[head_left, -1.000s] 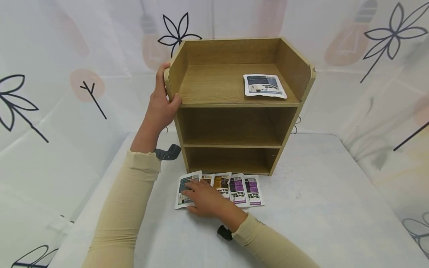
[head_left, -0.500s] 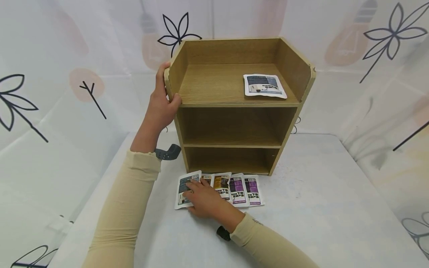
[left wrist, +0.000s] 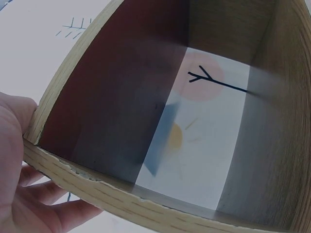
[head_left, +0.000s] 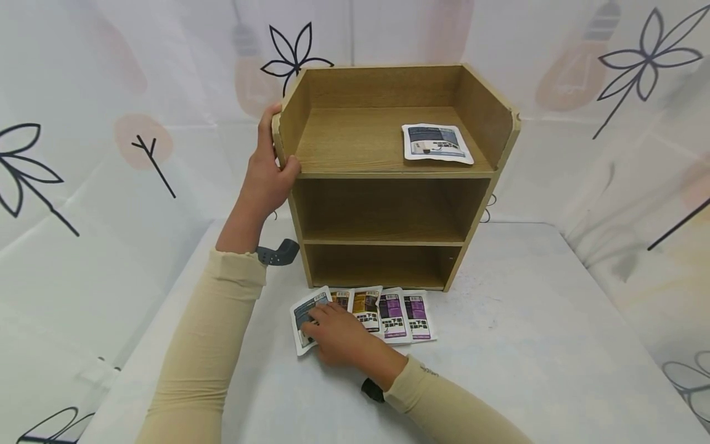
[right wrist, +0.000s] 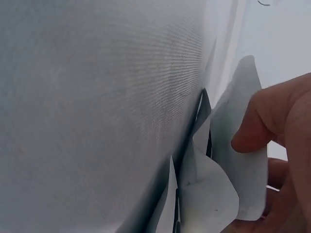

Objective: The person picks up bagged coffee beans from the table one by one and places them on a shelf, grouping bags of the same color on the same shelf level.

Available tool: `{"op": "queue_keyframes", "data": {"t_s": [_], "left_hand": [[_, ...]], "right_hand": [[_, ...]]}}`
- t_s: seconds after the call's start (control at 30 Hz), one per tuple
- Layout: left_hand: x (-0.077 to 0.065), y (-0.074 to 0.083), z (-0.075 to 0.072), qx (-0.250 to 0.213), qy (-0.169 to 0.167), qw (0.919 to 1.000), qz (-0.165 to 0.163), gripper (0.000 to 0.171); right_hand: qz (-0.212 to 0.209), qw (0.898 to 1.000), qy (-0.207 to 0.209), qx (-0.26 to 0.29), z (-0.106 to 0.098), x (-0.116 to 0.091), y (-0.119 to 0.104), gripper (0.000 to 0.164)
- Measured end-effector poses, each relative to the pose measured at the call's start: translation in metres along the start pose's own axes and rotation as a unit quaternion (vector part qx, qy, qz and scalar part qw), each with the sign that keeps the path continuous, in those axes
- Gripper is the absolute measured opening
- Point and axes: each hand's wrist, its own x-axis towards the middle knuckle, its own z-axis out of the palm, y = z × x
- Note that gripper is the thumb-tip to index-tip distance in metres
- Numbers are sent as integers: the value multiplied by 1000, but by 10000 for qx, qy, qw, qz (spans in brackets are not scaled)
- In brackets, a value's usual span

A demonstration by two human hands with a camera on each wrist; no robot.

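Observation:
In the head view my left hand (head_left: 269,169) grips the left side panel of a small wooden shelf unit (head_left: 349,142), thumb in front. The left wrist view shows the fingers behind the board's edge (left wrist: 112,191). Low at the front, my right hand (head_left: 344,336) holds a flat white-edged pouch with a blue-grey label (head_left: 304,313), the leftmost of a row. In the right wrist view the thumb presses one face of this pouch (right wrist: 238,121), fingers on the other side; it stands tilted up from the neighbouring pouches.
Beside it lie overlapping pouches with brown labels (head_left: 366,302) and purple labels (head_left: 395,314), right at the shelf's foot. Another blue-grey pouch (head_left: 436,143) lies on the shelf's top board. The white table (head_left: 527,339) extends around, with a patterned white backdrop (head_left: 183,74) behind.
The leftmost pouch has turned and its lower edge has shifted slightly right and toward me, with the right hand now pinching it. The left hand and shelf stay put.

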Motion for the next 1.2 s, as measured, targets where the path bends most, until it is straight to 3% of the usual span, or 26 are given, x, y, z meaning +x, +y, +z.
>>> {"op": "queue_keyframes", "data": {"t_s": [0.2,0.5,1.0,1.2], "left_hand": [[0,1,0,-6,-33,10000,-21,74],[0,2,0,57,1,10000,-9,74],[-1,0,0,65,52,10000,19,74],[0,-1,0,51,55,10000,45,74]], "right_hand": [[-129,9998,172,-18,-5,-4,0,36],[-606,9917,1088,-305,-14,-13,6,27],[-639,9865,1415,511,-42,-30,16,28],[-624,9764,1968,635,-51,-38,22,27]]}}
